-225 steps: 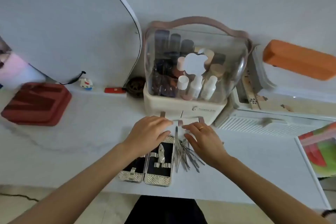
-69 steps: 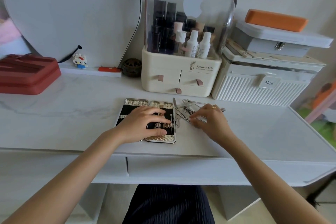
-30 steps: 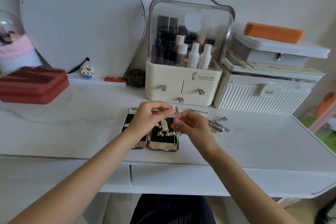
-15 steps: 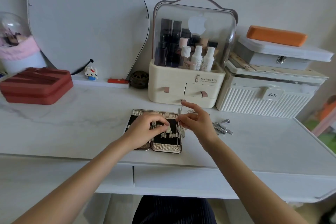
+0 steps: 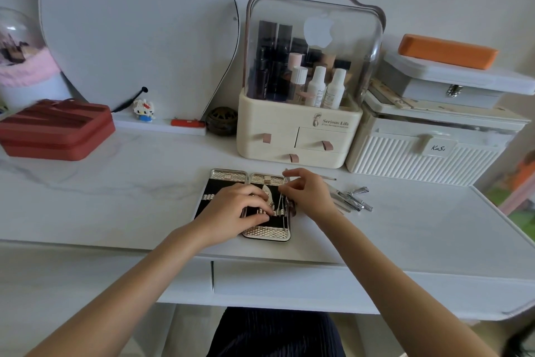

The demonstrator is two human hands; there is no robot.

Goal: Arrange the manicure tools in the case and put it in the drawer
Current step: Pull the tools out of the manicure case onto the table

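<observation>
Silver-trimmed and black-lined, the manicure case lies open flat on my white desk, its two halves side by side and their long axis running away from me toward the cream cosmetics organiser. My left hand rests on the case, fingers curled down over the tool straps; whether they grip anything I cannot tell. My right hand sits at the case's right edge, thumb and forefinger pinching a thin metal tool that stands lengthwise along the right half. Loose tools lie just right of that hand, pointing roughly rightward. The case's near end sits close to the desk's front edge, above the closed drawer. Open desktop stretches left toward a red box and right past the tools.
</observation>
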